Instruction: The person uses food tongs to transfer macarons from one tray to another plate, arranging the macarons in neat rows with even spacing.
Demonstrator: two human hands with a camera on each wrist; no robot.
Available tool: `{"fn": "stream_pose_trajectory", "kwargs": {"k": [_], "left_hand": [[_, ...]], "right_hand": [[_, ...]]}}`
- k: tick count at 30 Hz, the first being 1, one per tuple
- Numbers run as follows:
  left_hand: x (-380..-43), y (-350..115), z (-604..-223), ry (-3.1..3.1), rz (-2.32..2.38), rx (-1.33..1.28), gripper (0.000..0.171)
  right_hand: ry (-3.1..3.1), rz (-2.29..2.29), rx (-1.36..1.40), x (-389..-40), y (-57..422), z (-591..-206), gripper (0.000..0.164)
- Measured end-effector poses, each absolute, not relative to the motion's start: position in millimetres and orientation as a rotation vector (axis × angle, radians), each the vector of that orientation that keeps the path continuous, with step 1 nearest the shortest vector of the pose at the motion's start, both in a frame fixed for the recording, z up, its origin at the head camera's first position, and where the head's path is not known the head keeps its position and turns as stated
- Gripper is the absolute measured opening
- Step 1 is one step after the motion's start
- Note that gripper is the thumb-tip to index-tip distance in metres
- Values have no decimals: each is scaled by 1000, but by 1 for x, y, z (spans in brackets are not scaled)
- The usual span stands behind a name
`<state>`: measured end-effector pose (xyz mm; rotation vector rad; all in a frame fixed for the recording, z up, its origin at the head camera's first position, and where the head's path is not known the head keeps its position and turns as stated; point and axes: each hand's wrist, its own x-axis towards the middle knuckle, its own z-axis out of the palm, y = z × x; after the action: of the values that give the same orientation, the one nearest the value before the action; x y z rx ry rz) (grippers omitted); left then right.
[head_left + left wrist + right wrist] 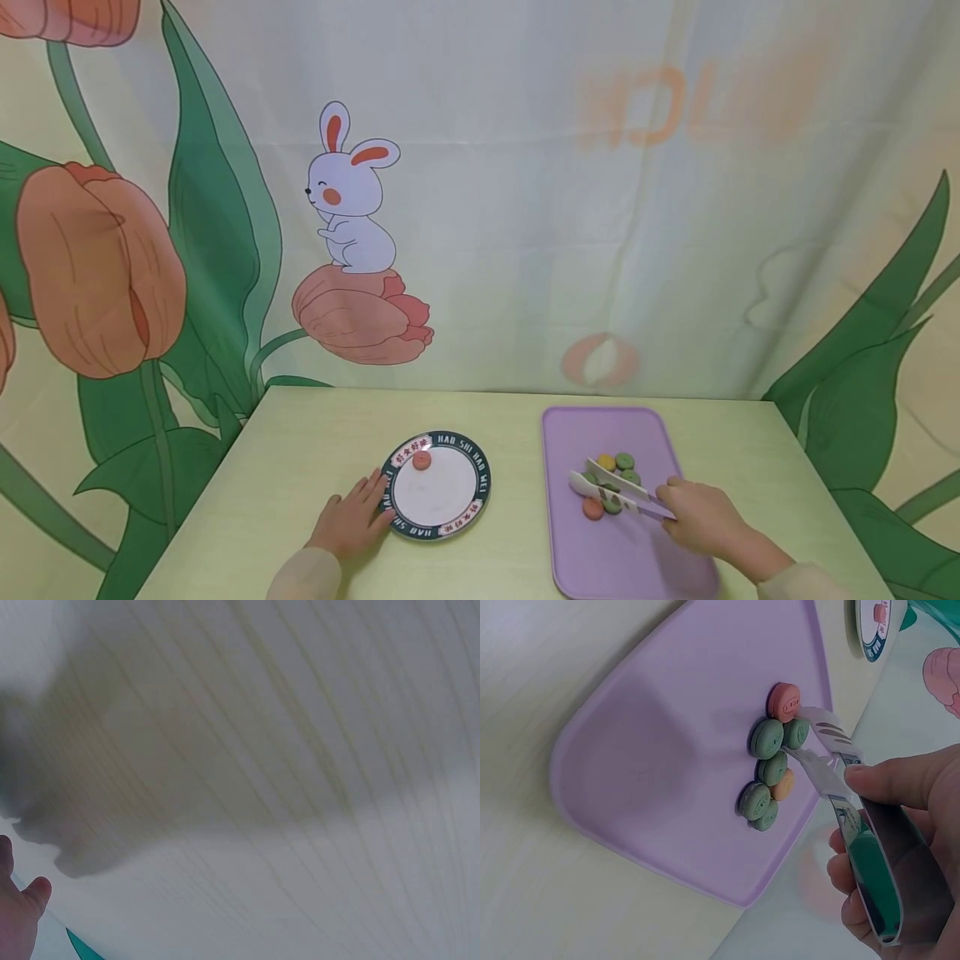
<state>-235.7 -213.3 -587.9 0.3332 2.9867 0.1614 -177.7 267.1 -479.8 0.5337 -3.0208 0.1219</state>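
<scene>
My right hand [701, 517] grips a pair of tongs [877, 862] with pale tips, its thumb on one arm. The tips are apart, on either side of a green macaron [796, 733] on the purple tray [630, 567]; whether they touch it cannot be told. Around it lie more green macarons [767, 740], a red-pink one [784, 702] and a yellow-orange one [783, 785]. My left hand [348, 525] rests at the left rim of a round plate [442, 500], fingers extended. On the plate lies one red-pink macaron [422, 460].
Plate and tray stand apart on a pale table [322, 433], the tray on the right. Behind the table hangs a curtain [495, 250] printed with tulips and a white rabbit.
</scene>
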Motion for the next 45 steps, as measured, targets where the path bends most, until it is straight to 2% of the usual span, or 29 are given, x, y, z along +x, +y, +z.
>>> {"fn": "stream_pose_trajectory", "kwargs": {"k": [32, 45], "left_hand": [[-235, -213, -584, 2978, 163, 336, 64], [-236, -212, -585, 2967, 166, 321, 65]], "right_hand": [[-2931, 113, 610, -179, 268, -471, 16], [-2895, 136, 684, -183, 255, -460, 14]]}}
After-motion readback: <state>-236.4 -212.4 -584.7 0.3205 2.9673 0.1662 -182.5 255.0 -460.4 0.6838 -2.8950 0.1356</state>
